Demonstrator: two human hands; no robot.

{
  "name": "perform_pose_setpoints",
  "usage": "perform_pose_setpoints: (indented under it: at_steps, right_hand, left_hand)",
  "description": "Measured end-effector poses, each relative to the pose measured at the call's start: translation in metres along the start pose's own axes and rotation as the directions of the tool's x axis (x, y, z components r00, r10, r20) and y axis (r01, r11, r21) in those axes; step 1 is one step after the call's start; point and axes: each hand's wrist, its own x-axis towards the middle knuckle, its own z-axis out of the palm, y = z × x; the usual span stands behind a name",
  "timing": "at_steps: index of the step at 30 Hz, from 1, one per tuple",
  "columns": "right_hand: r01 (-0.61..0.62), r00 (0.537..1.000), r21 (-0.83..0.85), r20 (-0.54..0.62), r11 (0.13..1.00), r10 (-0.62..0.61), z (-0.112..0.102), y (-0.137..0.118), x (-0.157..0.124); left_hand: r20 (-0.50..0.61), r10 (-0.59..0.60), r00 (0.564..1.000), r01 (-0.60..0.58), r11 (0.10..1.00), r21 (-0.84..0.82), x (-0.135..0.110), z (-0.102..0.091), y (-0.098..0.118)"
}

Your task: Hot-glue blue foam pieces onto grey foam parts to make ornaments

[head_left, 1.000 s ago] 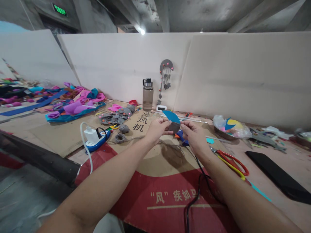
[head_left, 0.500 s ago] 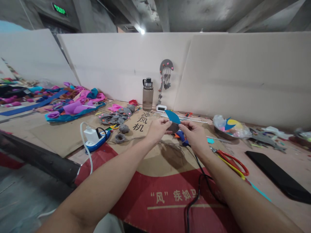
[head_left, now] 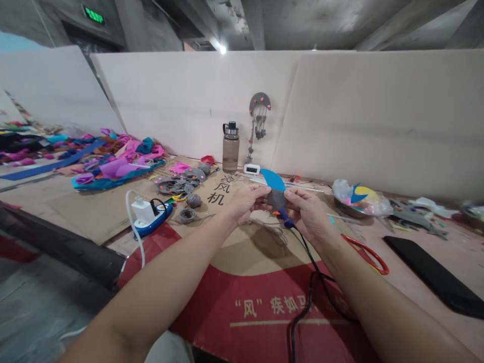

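Above the cardboard I hold a felt piece in two colours, a blue curved, pointed part (head_left: 273, 179) on top and a grey part (head_left: 276, 200) below. My left hand (head_left: 249, 201) pinches its left edge between thumb and fingers. At the right edge, my right hand (head_left: 305, 207) is closed on it in the same way. Behind and below the felt lies a blue tool with a black cord (head_left: 287, 222), partly hidden by my right hand. A grey moon-shaped felt hanging (head_left: 259, 101) with pink and orange dots is on the white board.
Red-handled scissors (head_left: 366, 252) and a black phone (head_left: 431, 275) lie at right. A bowl of felt bits (head_left: 355, 214) stands behind them. At left are a power strip (head_left: 153, 222), grey yarn (head_left: 193, 200) and colourful felt scraps (head_left: 121, 166). A bottle (head_left: 230, 151) stands at the back.
The felt piece has turned more upright toward me and shifted slightly right, showing more of its grey part. My right forearm now covers more of the scissors. Both hands keep their hold.
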Motion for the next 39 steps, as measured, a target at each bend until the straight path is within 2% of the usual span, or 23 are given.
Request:
perform_pose_setpoints:
  at_steps: [4,9,15,18,21,23,26,29,31,33,36,39]
  right_hand:
    - [0.017,1.0,-0.002,0.013,1.0,-0.017,0.004,-0.001,-0.002]
    - [-0.006,0.99,-0.1,-0.144,0.995,-0.009,0.001,0.015,0.004]
    - [0.0,0.996,-0.057,-0.087,0.998,-0.005,0.001,0.02,0.005]
    - [-0.006,0.988,-0.104,-0.156,0.995,-0.01,-0.002,0.022,0.006]
    - [-0.009,0.978,-0.226,-0.204,0.974,-0.038,-0.007,0.026,0.007]
    - [0.014,0.983,-0.318,-0.167,0.948,-0.07,-0.008,0.027,0.006]
    - [0.092,0.992,-0.469,-0.033,0.878,-0.122,-0.001,0.027,0.0]
    - [0.237,0.97,-0.642,0.198,0.729,-0.141,0.011,0.025,-0.01]
    - [0.296,0.95,-0.716,0.286,0.632,-0.121,0.015,0.024,-0.013]
    - [0.278,0.96,-0.766,0.239,0.58,-0.145,0.009,0.024,-0.01]
    - [0.195,0.967,-0.813,0.065,0.549,-0.248,-0.013,0.027,0.004]
    - [0.033,0.97,-0.883,-0.085,0.469,-0.229,-0.037,0.037,0.019]
  left_hand:
    - [0.073,-0.06,0.996,0.063,0.997,-0.036,0.0,-0.005,0.005]
    - [-0.062,-0.04,0.997,0.04,0.999,0.005,0.004,-0.004,-0.006]
    - [-0.135,0.011,0.991,-0.008,1.0,0.023,0.005,-0.003,-0.009]
    - [-0.156,0.034,0.987,-0.029,0.999,0.034,0.004,-0.004,-0.006]
    - [-0.22,0.122,0.968,-0.099,0.988,0.116,0.007,-0.009,-0.005]
    - [-0.265,0.217,0.94,-0.158,0.961,0.229,0.01,-0.015,-0.005]
    - [-0.295,0.332,0.896,-0.228,0.914,0.336,0.016,-0.026,-0.003]
    - [-0.357,0.335,0.872,-0.259,0.934,0.244,0.019,-0.036,0.003]
    - [-0.411,0.302,0.86,-0.274,0.953,0.126,0.02,-0.041,0.009]
    - [-0.439,0.279,0.854,-0.298,0.954,0.026,0.02,-0.046,0.015]
    - [-0.438,0.257,0.861,-0.316,0.946,-0.066,0.02,-0.049,0.019]
    - [-0.424,0.231,0.876,-0.315,0.939,-0.14,0.02,-0.049,0.021]
